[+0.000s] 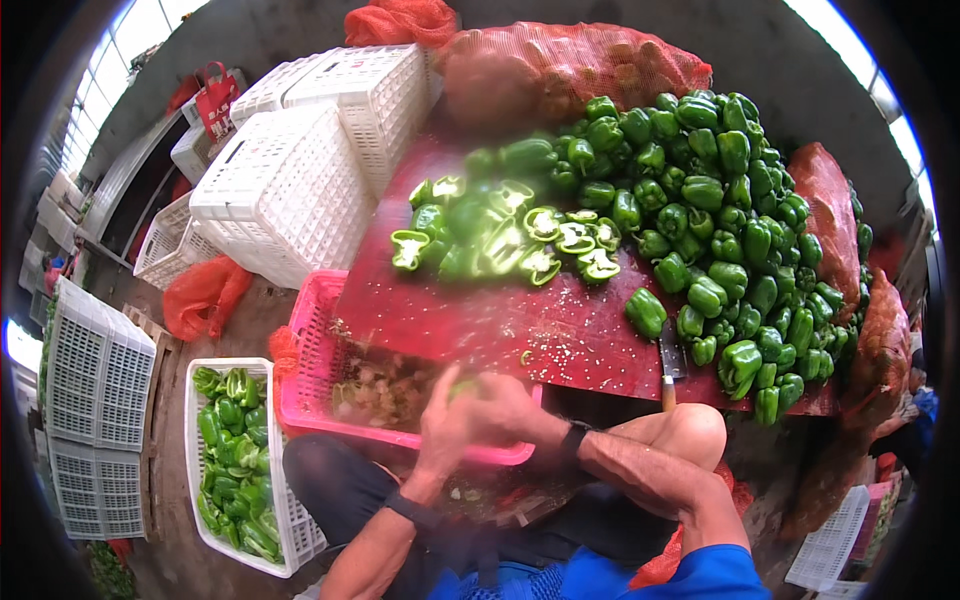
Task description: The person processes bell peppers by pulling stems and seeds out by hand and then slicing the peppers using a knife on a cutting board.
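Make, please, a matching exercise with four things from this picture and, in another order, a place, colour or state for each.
Things:
1. Knife
2. Crate nearest the person's hands
3. Cut peppers
4. Long mesh sack

Descriptions:
A. Open, pale insides showing
B. Behind the pepper pile, at the far side
C. Beside whole green peppers, at the near edge of the red table
D. Pink

Right pairs: 1-C, 2-D, 3-A, 4-B

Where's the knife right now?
In the head view, the knife lies right of centre at the front edge of the red tabletop, beside whole green peppers.
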